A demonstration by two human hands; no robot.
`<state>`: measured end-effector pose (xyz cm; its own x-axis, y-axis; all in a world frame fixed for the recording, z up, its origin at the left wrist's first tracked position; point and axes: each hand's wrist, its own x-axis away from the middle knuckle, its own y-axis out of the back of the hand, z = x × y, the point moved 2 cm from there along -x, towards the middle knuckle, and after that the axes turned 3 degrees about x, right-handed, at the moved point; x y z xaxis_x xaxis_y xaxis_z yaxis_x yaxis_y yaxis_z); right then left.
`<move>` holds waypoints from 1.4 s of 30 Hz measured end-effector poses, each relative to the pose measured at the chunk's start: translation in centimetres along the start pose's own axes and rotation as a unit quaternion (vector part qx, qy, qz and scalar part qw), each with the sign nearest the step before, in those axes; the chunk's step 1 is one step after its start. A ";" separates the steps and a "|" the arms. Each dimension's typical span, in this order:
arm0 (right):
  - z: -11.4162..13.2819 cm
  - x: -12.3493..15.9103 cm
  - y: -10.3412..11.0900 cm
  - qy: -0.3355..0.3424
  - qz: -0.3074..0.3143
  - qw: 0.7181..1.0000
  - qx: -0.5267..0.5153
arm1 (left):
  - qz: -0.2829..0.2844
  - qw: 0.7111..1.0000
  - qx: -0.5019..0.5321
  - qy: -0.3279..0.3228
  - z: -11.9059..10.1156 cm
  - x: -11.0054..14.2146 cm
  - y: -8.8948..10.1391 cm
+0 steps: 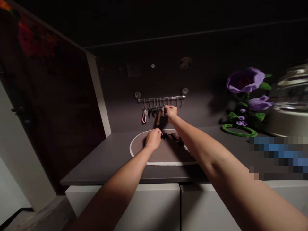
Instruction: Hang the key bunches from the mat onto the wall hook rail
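Observation:
A clear hook rail (163, 98) on the dark back wall carries several bunches of keys (150, 112). At its left end hangs a pink loop keyring (144, 118), and near the middle a brown strap (158, 118). My right hand (171, 112) is raised to the hooks, fingers pinched on a small bunch of keys (163, 111). Lower down, my left hand (153, 138) is closed above an oval mat (141, 157) with a white rim. Dark key-like pieces (164, 136) show by its fingertips; whether they are gripped is unclear. More dark items (175, 137) lie on the mat, partly behind my right forearm.
Purple artificial flowers (246, 81) with a green ring base (239, 131) stand right on the grey counter (101, 163). Beside them is a large pale vessel with a glassy top (291, 115). White cabinet fronts (154, 205) lie below; a dark door (60, 112) is left.

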<state>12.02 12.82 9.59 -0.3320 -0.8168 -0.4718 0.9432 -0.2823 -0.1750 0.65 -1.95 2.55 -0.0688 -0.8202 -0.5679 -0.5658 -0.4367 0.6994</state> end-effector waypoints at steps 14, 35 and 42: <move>1.5 1.1 1.6 -0.014 0.046 0.997 0.066 | -0.005 1.000 0.013 0.023 0.4 -0.1 -0.1; 1.9 9.4 7.2 0.039 0.151 0.969 0.192 | 0.042 0.997 -0.001 0.063 0.8 0.1 0.0; 2.5 12.1 8.7 0.156 0.221 0.890 0.367 | 0.087 0.994 -0.066 0.029 1.3 -0.1 -0.7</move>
<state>16.27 -0.76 4.49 0.1938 -0.7825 -0.5917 0.6960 -0.3154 0.6451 0.01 -1.08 1.54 -0.1071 -0.9058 -0.4099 -0.4356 -0.3279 0.8383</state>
